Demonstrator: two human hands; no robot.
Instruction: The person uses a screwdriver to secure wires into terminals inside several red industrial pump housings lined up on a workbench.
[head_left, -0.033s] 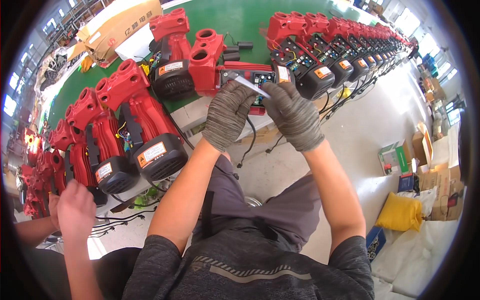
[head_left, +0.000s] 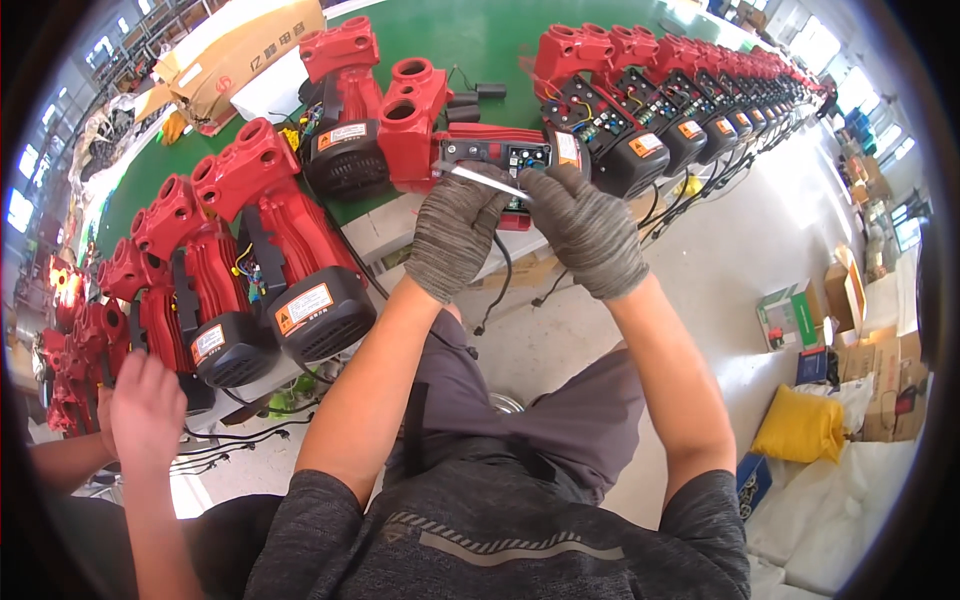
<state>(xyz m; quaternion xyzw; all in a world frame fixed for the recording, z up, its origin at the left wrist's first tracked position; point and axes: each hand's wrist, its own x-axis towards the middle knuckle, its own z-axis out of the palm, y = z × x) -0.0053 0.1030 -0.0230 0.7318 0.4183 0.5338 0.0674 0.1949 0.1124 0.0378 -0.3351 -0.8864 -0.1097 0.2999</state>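
Note:
Both my hands wear grey knit gloves and meet over a red cast machine body (head_left: 408, 130) on the bench edge. A thin, flat silvery strip (head_left: 485, 181) runs between them, tilted down to the right. My left hand (head_left: 447, 232) is closed on it from below with fingers bent. My right hand (head_left: 588, 232) pinches its right end. Just behind the strip, the machine's open housing shows a circuit board (head_left: 526, 160) with small parts. The fingertips hide part of the board. A black cable (head_left: 506, 280) hangs below.
Similar red machines (head_left: 690, 75) with exposed boards line the green bench (head_left: 510, 35) to the right; more (head_left: 275, 190) stand to the left. A co-worker's bare hand (head_left: 148, 405) is at lower left. Cardboard boxes (head_left: 875, 385) and a yellow sack (head_left: 800, 423) lie at right.
The silvery strip has turned slightly, and its left end sits a little lower. My right hand has shifted slightly left. The co-worker's hand has moved a little left.

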